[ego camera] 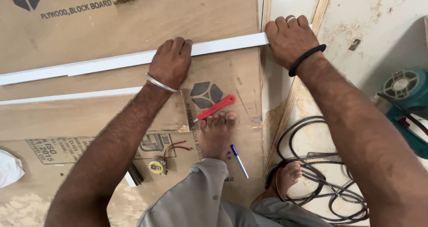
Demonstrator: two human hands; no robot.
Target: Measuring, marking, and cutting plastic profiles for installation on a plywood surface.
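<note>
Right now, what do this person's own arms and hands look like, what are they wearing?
Both forearms are bare and hairy, with no sleeves in view. The left hand has a thin silver metal bangle at the wrist. The right hand wears a black band on the wrist and a pale ring on one finger.

The white strip (111, 63) runs off the left edge and is hidden under both hands, the cloth (9, 168) at left, the teal tool (408, 106) at right and the cable (321, 173) near are cropped.

Strip (133, 59) lies on plywood (111, 26), cutter (215, 108) nearer
</note>
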